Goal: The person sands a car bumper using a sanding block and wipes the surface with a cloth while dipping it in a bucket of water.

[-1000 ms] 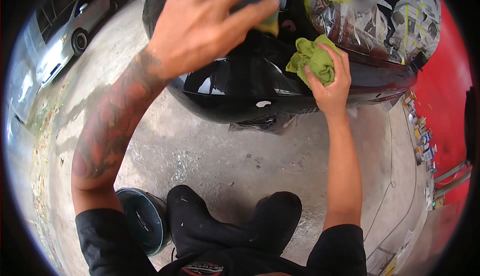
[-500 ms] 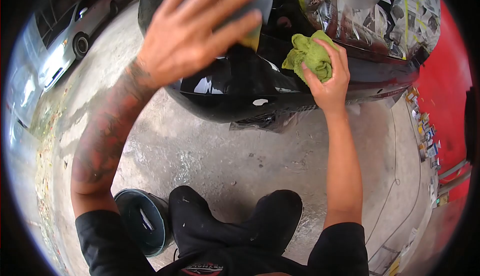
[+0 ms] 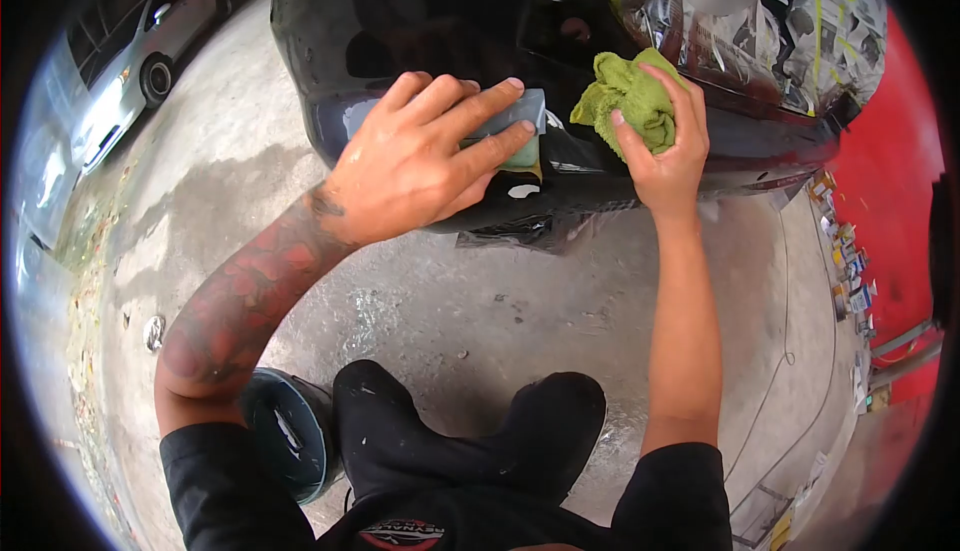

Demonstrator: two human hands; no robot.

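Note:
Under the fingers of my left hand (image 3: 425, 156) is a grey sheet (image 3: 522, 116) wrapped on a pad with a green and yellow edge, pressed to the lower part of the glossy black car panel (image 3: 440, 11). My right hand (image 3: 672, 151) grips a crumpled green cloth (image 3: 630, 101) beside it, over the same car's black body. A small white patch (image 3: 522, 191) shows on the panel just below the sheet. The palm side of my left hand is hidden.
Paper and plastic masking (image 3: 730, 51) with yellow-green tape covers the car part at the upper right. A dark bucket (image 3: 290, 431) stands by my left knee. A silver car (image 3: 150, 41) is at the left, a red surface (image 3: 900, 171) at the right, and a thin cable (image 3: 788, 301) on the floor.
My left hand has moved down the panel toward me and a little to the right, with the sheet and pad. My right hand has stayed nearly in place with the cloth.

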